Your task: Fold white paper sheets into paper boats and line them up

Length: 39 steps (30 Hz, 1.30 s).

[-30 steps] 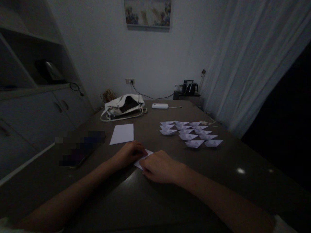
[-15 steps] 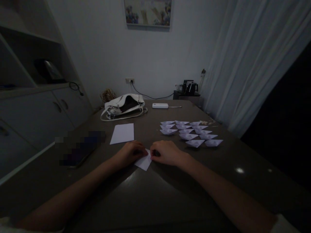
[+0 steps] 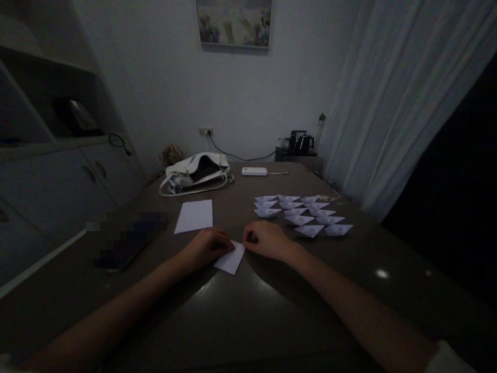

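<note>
Touching folded paper (image 3: 230, 263) at edges, hands (image 3: 207, 246) (image 3: 267, 240) have open table (image 3: 233, 321) nearside.

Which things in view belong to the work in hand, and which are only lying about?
Apparently part of the work:
folded paper, with the left hand on it and the right hand at its corner
flat paper
paper boats

Seemingly only lying about:
bag
white device
pixelated item (cannot tell what)

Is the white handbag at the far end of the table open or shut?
Open: the white handbag gapes at the top, showing its dark inside. Its contents, if any, cannot be made out.
</note>
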Each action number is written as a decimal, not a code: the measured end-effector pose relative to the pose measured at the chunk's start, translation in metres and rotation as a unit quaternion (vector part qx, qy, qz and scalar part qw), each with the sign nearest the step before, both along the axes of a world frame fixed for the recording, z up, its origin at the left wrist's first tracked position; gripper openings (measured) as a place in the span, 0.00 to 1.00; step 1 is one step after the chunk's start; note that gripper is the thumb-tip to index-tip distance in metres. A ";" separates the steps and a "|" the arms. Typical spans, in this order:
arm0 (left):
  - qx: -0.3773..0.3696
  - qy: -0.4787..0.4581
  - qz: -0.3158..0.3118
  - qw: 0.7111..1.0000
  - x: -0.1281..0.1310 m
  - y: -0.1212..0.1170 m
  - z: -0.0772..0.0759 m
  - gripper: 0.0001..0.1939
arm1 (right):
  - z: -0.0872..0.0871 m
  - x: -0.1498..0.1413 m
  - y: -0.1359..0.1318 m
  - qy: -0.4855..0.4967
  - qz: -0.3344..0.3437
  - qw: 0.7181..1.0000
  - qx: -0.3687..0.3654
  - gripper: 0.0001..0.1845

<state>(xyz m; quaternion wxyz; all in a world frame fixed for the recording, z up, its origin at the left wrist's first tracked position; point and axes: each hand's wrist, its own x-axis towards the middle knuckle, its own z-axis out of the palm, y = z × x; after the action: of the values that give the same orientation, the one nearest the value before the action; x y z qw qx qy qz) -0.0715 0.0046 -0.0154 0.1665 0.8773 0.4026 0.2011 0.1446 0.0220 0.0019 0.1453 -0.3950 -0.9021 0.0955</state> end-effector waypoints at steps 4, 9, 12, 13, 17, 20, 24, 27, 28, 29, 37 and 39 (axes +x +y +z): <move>0.004 0.001 0.002 1.000 0.000 0.000 -0.001 0.08 | -0.004 -0.003 0.000 0.008 0.039 0.999 -0.008 0.05; -0.006 -0.010 -0.001 1.000 0.001 -0.001 -0.001 0.07 | -0.004 0.001 0.006 -0.002 0.005 1.000 0.001 0.06; -0.009 -0.011 -0.003 1.000 0.001 -0.001 0.000 0.08 | -0.004 0.004 0.009 -0.005 -0.007 1.000 0.013 0.07; -0.007 -0.010 -0.001 1.000 0.001 -0.001 0.000 0.08 | -0.004 0.005 0.009 -0.001 -0.002 1.000 0.015 0.07; -0.002 0.002 0.006 1.000 0.001 -0.002 0.001 0.08 | -0.006 0.002 0.005 0.016 0.053 0.998 -0.002 0.07; 0.003 0.004 0.003 1.000 0.001 -0.001 0.001 0.08 | -0.006 0.000 0.004 0.014 0.070 0.997 -0.025 0.08; 0.003 0.003 0.001 1.000 0.000 0.001 -0.002 0.08 | -0.006 0.001 0.006 0.019 0.074 0.996 -0.035 0.08; 0.005 -0.001 -0.001 1.000 -0.001 0.002 -0.004 0.07 | -0.007 0.002 0.008 0.022 0.087 0.996 -0.030 0.08; 0.006 -0.002 -0.001 1.000 -0.001 0.002 -0.004 0.07 | -0.008 0.001 0.009 0.022 0.091 0.995 -0.029 0.08; 0.007 -0.002 -0.001 1.000 0.000 0.002 -0.004 0.07 | -0.009 0.001 0.009 0.022 0.094 0.995 -0.029 0.08; -0.001 -0.012 0.000 1.000 0.000 0.001 -0.002 0.08 | -0.004 0.000 0.007 0.010 0.084 0.996 -0.018 0.09; -0.004 -0.011 0.002 1.000 0.001 0.000 0.000 0.07 | -0.004 0.001 0.008 0.010 0.085 0.996 -0.014 0.09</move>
<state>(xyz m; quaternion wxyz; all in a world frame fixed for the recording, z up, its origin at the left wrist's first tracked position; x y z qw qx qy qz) -0.0705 0.0046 -0.0158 0.1739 0.8735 0.4033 0.2099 0.1453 0.0299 -0.0026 0.1398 -0.3183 -0.9294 0.1238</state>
